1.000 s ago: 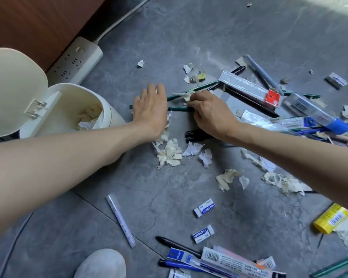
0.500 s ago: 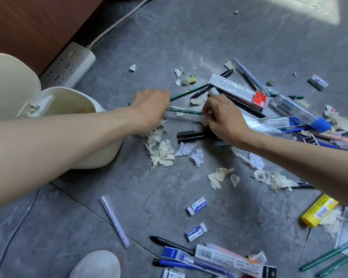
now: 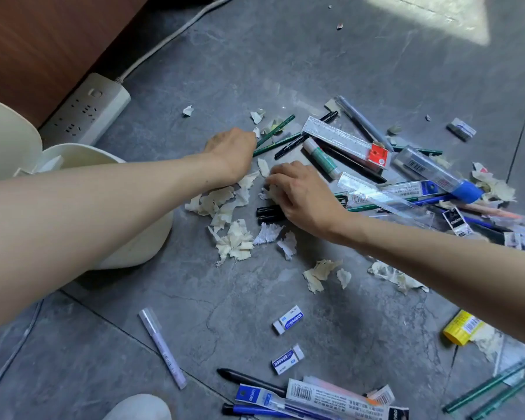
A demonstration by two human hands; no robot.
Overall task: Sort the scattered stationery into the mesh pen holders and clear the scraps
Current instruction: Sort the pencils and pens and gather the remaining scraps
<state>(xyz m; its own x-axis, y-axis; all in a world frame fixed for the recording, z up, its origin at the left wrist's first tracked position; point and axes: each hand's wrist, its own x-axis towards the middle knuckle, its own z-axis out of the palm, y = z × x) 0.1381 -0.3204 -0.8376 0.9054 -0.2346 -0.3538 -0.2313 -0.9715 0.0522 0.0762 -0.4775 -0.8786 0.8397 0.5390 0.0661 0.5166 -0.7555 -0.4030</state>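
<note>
Cream bin (image 3: 85,156) sits beneath the left forearm. Left hand (image 3: 231,153) is fisted round the near ends of two green pencils (image 3: 275,131). Paper scraps (image 3: 225,204) are heaped just below that fist. Right hand (image 3: 303,195) has its fingers bent onto the scraps; whether it pinches any, cannot tell. Black pens (image 3: 267,214) lie under its palm, and a clear ruler (image 3: 343,137) lies beyond its knuckles.

Left hand (image 3: 231,150) fingers hidden, right hand (image 3: 304,199) grip unseen, bin (image 3: 85,148) cropped left
</note>
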